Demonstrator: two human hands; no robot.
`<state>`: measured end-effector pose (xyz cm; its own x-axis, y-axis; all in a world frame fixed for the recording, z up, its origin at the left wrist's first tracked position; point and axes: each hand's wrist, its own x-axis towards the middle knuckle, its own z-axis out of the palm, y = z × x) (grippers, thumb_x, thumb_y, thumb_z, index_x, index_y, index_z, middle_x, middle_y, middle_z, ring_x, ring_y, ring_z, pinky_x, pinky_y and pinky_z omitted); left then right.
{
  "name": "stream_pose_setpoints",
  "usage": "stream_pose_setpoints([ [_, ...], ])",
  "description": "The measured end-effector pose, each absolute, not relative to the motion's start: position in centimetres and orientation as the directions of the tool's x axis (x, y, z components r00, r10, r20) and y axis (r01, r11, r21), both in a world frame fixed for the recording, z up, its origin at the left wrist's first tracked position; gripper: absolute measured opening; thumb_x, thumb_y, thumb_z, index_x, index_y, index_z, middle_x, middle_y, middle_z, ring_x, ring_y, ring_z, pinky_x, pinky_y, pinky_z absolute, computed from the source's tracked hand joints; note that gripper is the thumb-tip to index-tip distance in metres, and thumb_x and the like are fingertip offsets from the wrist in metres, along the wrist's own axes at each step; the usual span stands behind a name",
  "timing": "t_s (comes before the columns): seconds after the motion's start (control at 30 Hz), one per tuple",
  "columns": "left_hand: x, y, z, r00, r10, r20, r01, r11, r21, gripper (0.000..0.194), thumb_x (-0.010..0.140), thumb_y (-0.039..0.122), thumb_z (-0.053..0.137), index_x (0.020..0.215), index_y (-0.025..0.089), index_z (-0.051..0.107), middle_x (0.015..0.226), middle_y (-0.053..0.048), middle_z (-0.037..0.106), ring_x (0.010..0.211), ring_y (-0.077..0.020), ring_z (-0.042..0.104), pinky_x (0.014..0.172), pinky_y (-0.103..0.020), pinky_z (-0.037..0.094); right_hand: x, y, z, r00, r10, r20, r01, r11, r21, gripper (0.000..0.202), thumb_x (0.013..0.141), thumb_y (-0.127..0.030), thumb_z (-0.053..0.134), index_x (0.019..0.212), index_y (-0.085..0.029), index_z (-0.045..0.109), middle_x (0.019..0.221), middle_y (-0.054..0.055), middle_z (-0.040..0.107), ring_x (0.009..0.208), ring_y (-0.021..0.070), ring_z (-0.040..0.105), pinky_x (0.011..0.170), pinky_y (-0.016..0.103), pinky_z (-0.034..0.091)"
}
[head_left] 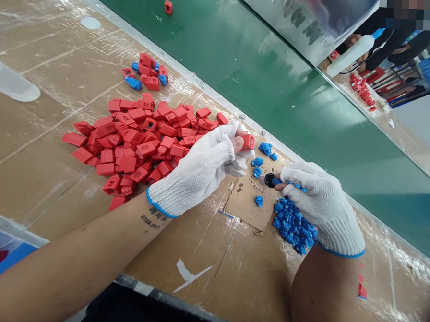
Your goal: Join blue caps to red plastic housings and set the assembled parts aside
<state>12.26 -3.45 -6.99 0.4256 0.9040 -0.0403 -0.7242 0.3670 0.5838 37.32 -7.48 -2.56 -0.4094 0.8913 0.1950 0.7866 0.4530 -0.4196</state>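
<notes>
My left hand (215, 156), in a white knit glove with the fingertips bare, pinches a red hollow plastic piece (248, 142). A large heap of similar red pieces (133, 137) lies beside and beyond that wrist. My right hand (312, 185), gloved the same way, is closed on a small blue plastic piece (277, 182), partly hidden by the fingers. That blue piece is at a small round dish with dark contents (269, 179); whether it touches them I cannot tell. Under my right hand lies a pile of blue pieces (294, 225).
A stained cardboard sheet (247, 201) carries several loose blue pieces (258, 201). A smaller red-and-blue cluster (147, 73) lies farther off. The green panel (242, 52) borders the table's far side. Torn white tape (190, 276) lies near the front edge. Another person's dark sleeve (411, 49) shows at upper right.
</notes>
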Motion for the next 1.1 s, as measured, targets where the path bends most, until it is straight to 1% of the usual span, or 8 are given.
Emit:
stream_pose_setpoints([
  [0.17, 12.38, -3.38, -6.72, 0.429, 0.899, -0.092, -0.742, 0.409, 0.531, 0.025, 0.092, 0.017, 0.083, 0.093, 0.016, 0.058, 0.088, 0.003, 0.051, 0.076, -0.0045, 0.053, 0.068, -0.012, 0.049, 38.15, -7.86, -2.89, -0.378, 0.905, 0.194, 0.832, 0.424, -0.358, 0.018, 0.091, -0.01, 0.063, 0.08, -0.024, 0.069, 0.084, 0.004, 0.074, 0.079, 0.0216, 0.069, 0.069, 0.036, 0.052],
  [0.23, 12.36, -3.39, -6.69, 0.438, 0.894, -0.091, -0.737, 0.415, 0.534, 0.024, 0.092, 0.017, 0.082, 0.092, 0.017, 0.058, 0.088, 0.003, 0.05, 0.079, -0.0061, 0.056, 0.065, -0.013, 0.049, 38.37, -7.86, -2.91, -0.394, 0.899, 0.194, 0.834, 0.438, -0.336, 0.019, 0.091, -0.008, 0.062, 0.082, -0.024, 0.068, 0.085, 0.004, 0.074, 0.079, 0.0208, 0.068, 0.07, 0.035, 0.051],
  [0.33, 12.32, -3.43, -6.84, 0.438, 0.897, -0.055, -0.728, 0.39, 0.564, 0.018, 0.097, 0.019, 0.076, 0.092, 0.017, 0.059, 0.088, 0.001, 0.053, 0.083, -0.0089, 0.06, 0.065, -0.014, 0.051, 38.41, -7.71, -2.81, -0.429, 0.881, 0.197, 0.824, 0.472, -0.314, 0.022, 0.093, -0.008, 0.061, 0.079, -0.024, 0.066, 0.082, 0.003, 0.071, 0.076, 0.0197, 0.066, 0.067, 0.034, 0.049],
  [0.43, 12.34, -3.43, -7.04, 0.433, 0.901, -0.04, -0.728, 0.375, 0.574, 0.009, 0.103, 0.017, 0.065, 0.095, 0.017, 0.061, 0.088, 0.0, 0.058, 0.079, -0.0091, 0.06, 0.065, -0.016, 0.054, 38.26, -7.57, -2.67, -0.436, 0.875, 0.209, 0.816, 0.483, -0.318, 0.024, 0.095, -0.008, 0.06, 0.077, -0.024, 0.065, 0.078, 0.002, 0.069, 0.074, 0.0195, 0.065, 0.066, 0.034, 0.047],
  [0.53, 12.44, -3.43, -7.08, 0.417, 0.908, -0.034, -0.736, 0.359, 0.574, 0.01, 0.103, 0.015, 0.064, 0.093, 0.016, 0.061, 0.088, -0.001, 0.06, 0.077, -0.0084, 0.061, 0.065, -0.015, 0.055, 38.11, -7.5, -2.66, -0.439, 0.875, 0.205, 0.82, 0.484, -0.306, 0.025, 0.095, -0.009, 0.06, 0.075, -0.024, 0.064, 0.076, 0.002, 0.067, 0.073, 0.02, 0.064, 0.065, 0.035, 0.046],
  [0.8, 12.45, -3.51, -7.1, 0.42, 0.907, -0.015, -0.752, 0.358, 0.553, 0.012, 0.101, 0.015, 0.064, 0.09, 0.016, 0.059, 0.093, -0.001, 0.053, 0.084, -0.0104, 0.06, 0.065, -0.018, 0.054, 37.82, -7.35, -2.63, -0.449, 0.876, 0.177, 0.824, 0.483, -0.296, 0.027, 0.097, -0.013, 0.061, 0.073, -0.025, 0.063, 0.074, 0.003, 0.066, 0.07, 0.0205, 0.062, 0.062, 0.036, 0.043],
  [0.93, 12.5, -3.52, -7.22, 0.418, 0.908, -0.027, -0.75, 0.361, 0.554, 0.011, 0.099, 0.014, 0.067, 0.091, 0.016, 0.06, 0.092, -0.001, 0.055, 0.083, -0.0103, 0.06, 0.066, -0.019, 0.053, 37.86, -7.36, -2.74, -0.439, 0.881, 0.176, 0.831, 0.472, -0.293, 0.024, 0.096, -0.014, 0.061, 0.077, -0.025, 0.067, 0.076, 0.003, 0.069, 0.072, 0.0209, 0.064, 0.064, 0.036, 0.045],
  [1.1, 12.57, -3.48, -6.99, 0.409, 0.91, -0.069, -0.737, 0.374, 0.563, 0.007, 0.098, 0.014, 0.068, 0.094, 0.016, 0.063, 0.09, 0.0, 0.061, 0.077, -0.0085, 0.062, 0.064, -0.016, 0.054, 38.28, -7.54, -2.9, -0.421, 0.886, 0.193, 0.819, 0.463, -0.339, 0.019, 0.093, -0.01, 0.061, 0.083, -0.025, 0.07, 0.084, 0.003, 0.074, 0.077, 0.0212, 0.068, 0.069, 0.036, 0.052],
])
